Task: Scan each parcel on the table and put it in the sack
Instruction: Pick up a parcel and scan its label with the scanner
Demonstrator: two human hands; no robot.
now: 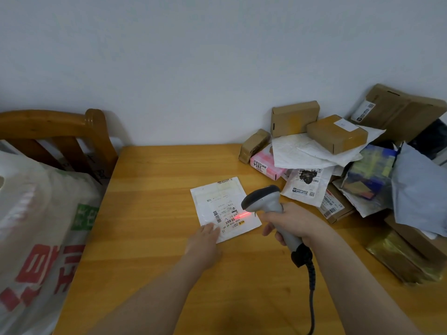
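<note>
Sack (36, 226) far left, beside the table (150, 213). Left hand (205, 238), fingers flat, presses the near corner of the white mailer (217, 197), which lies flat mid-table. Right hand (290, 221) grips the scanner (263, 199), its red line on the label. Parcel pile (338, 153) far right. The mailer looks thin, light, floppy and slick, so best pinched at an edge.

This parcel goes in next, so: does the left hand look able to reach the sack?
Probably yes: the left hand rests on the white parcel, and only bare table lies between it and the sack at the left.
</note>
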